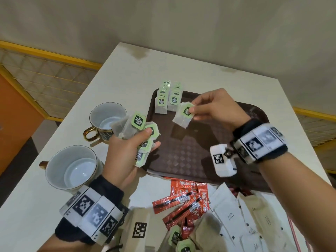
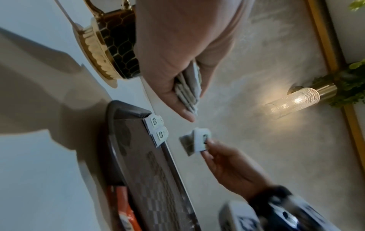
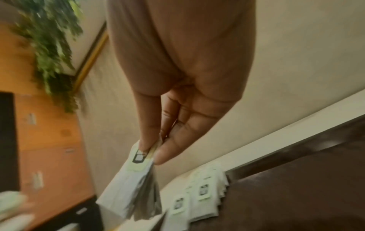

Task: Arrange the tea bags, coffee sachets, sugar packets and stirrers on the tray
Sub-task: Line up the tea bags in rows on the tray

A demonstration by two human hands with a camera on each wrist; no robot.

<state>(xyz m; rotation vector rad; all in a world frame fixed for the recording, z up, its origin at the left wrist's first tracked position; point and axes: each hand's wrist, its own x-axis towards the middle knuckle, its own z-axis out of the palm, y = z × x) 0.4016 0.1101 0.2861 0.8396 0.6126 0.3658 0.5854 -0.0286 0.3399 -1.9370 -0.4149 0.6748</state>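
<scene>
Two cups, one tray

Tray centred on my table, supplies along its near edge.
Two rows of tea bags sit at the tray's far-left corner; two cups stand off its left edge; coffee sachets and sugar packets lie before its near edge.

I see lots of bare room on the brown tray; only two rows of tea bags fill its far left corner. Two cups block the left side, and a pile of packets blocks the near edge.
</scene>
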